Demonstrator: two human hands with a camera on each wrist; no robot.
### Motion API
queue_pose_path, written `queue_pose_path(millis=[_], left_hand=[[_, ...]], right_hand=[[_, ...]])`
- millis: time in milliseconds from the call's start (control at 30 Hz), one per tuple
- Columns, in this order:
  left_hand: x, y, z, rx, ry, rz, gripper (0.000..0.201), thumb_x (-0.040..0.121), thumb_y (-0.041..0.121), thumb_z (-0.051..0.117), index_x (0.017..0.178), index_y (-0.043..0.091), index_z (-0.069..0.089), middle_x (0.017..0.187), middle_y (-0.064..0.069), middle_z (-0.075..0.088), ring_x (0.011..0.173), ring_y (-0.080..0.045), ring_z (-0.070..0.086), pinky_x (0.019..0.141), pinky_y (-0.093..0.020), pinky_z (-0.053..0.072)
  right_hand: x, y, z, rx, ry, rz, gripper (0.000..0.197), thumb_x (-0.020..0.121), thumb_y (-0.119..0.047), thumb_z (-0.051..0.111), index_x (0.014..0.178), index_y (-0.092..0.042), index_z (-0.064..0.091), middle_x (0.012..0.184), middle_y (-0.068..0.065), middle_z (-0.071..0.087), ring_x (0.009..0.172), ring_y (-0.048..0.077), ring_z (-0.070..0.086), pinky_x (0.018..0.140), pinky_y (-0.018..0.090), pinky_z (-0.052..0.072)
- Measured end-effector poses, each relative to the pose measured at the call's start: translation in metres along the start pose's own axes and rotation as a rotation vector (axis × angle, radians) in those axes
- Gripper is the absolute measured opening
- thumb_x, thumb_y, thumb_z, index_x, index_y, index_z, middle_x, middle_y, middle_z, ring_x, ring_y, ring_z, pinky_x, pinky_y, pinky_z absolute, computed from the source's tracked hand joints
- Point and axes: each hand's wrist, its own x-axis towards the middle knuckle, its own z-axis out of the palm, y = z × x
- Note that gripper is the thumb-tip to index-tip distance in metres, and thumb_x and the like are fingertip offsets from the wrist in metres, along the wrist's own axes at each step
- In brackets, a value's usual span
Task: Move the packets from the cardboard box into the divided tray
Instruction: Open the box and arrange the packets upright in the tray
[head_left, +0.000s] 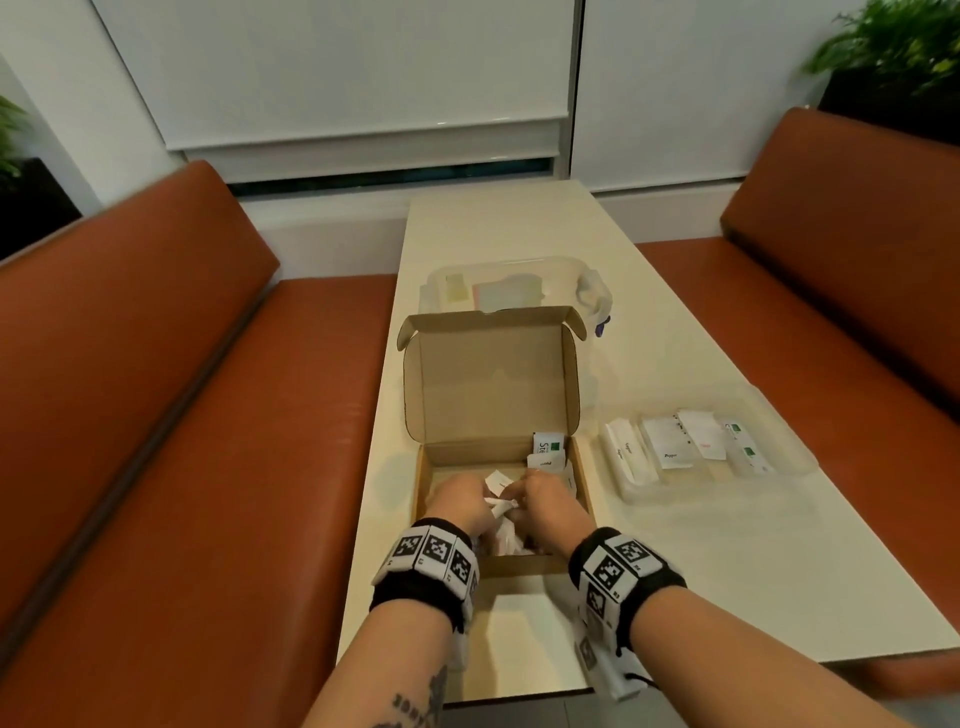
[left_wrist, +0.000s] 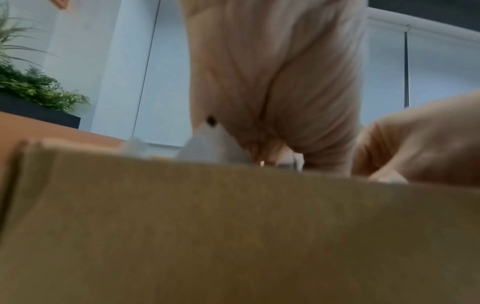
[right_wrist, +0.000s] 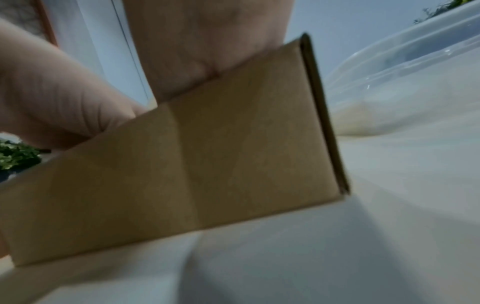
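The cardboard box (head_left: 501, 452) sits open at 6 o'clock on the table (head_left: 701, 561), its lid standing upright along the 12 o'clock side and walling off the clear lidded container (head_left: 519, 286) behind it. Both hands fill the box's near half. At 3 o'clock the divided tray (head_left: 711, 452) lies apart from the box, with a bare strip of table between them.
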Motion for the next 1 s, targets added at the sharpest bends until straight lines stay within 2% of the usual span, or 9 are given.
queue_pose_path(millis=[100,233,333,467,567,667,800,900,1000], left_hand=[[-0.001,0.004,0.004,-0.066,0.057,0.023,0.025,0.079,-0.002,0.061,0.1,0.009,0.066,0.103,-0.011,0.067,0.098,-0.027,0.061,0.083,-0.035,0.052],[0.001,0.008,-0.002,-0.216,0.155,0.06,0.018,0.088,0.001,0.053,0.096,0.005,0.068,0.092,-0.012,0.067,0.09,-0.028,0.063,0.079,-0.036,0.051],[0.006,0.006,-0.008,-0.458,0.256,0.051,0.022,0.086,-0.003,0.051,0.093,0.007,0.069,0.083,-0.011,0.064,0.078,-0.024,0.059,0.066,-0.028,0.044],[0.01,-0.001,-0.008,-0.749,0.384,-0.056,0.026,0.082,-0.005,0.058,0.104,0.005,0.067,0.08,-0.006,0.062,0.074,-0.021,0.058,0.064,-0.025,0.043],[0.013,-0.003,-0.01,-0.934,0.433,-0.09,0.028,0.081,-0.005,0.06,0.107,0.006,0.066,0.091,-0.01,0.066,0.087,-0.027,0.061,0.073,-0.03,0.046],[0.015,-0.001,-0.012,-1.04,0.468,-0.046,0.028,0.082,-0.005,0.061,0.107,0.007,0.066,0.081,-0.001,0.064,0.082,-0.023,0.061,0.068,-0.028,0.046],[0.014,0.003,-0.016,-1.281,0.389,0.035,0.03,0.082,-0.008,0.062,0.104,0.012,0.066,0.085,-0.005,0.069,0.078,-0.022,0.066,0.062,-0.028,0.051],[0.012,0.005,-0.016,-1.44,0.306,0.047,0.027,0.083,-0.011,0.06,0.103,0.006,0.065,0.091,-0.015,0.069,0.084,-0.032,0.065,0.078,-0.043,0.055],[0.013,0.004,-0.011,-1.447,0.265,0.012,0.027,0.084,-0.008,0.06,0.109,0.002,0.063,0.094,-0.016,0.069,0.085,-0.033,0.066,0.082,-0.045,0.053]], right_hand=[[0.001,0.0,-0.007,0.145,0.015,0.031,0.018,0.088,-0.017,0.063,0.101,-0.012,0.073,0.094,0.009,0.068,0.079,0.012,0.055,0.069,0.02,0.041],[0.0,-0.005,-0.018,0.352,0.072,0.047,0.012,0.087,-0.012,0.063,0.09,-0.012,0.075,0.064,-0.003,0.06,0.059,0.009,0.053,0.057,0.018,0.044],[0.003,-0.009,-0.029,0.405,0.182,0.069,0.015,0.086,-0.007,0.061,0.094,-0.012,0.072,0.077,0.006,0.067,0.066,0.014,0.059,0.064,0.024,0.052],[0.005,-0.01,-0.036,0.48,0.277,0.13,0.041,0.089,-0.018,0.061,0.129,-0.014,0.053,0.106,0.008,0.065,0.09,0.02,0.064,0.084,0.028,0.053],[0.005,-0.012,-0.033,0.565,0.182,0.19,0.034,0.093,-0.022,0.058,0.123,-0.007,0.054,0.101,0.006,0.062,0.089,0.021,0.064,0.079,0.033,0.057],[0.005,-0.018,-0.028,0.666,0.059,0.22,0.036,0.094,-0.023,0.055,0.127,-0.007,0.052,0.106,0.003,0.06,0.081,0.014,0.063,0.07,0.025,0.058],[0.008,-0.024,-0.028,0.955,-0.083,0.261,0.041,0.094,-0.028,0.055,0.131,-0.012,0.049,0.118,0.009,0.058,0.096,0.025,0.061,0.075,0.035,0.059],[0.009,-0.024,-0.031,1.164,-0.166,0.282,0.027,0.094,-0.021,0.057,0.119,-0.011,0.056,0.113,0.012,0.059,0.093,0.028,0.062,0.078,0.042,0.059],[0.01,-0.02,-0.031,1.191,-0.156,0.268,0.018,0.091,-0.012,0.061,0.108,-0.011,0.057,0.109,0.011,0.06,0.085,0.024,0.064,0.071,0.037,0.06]])
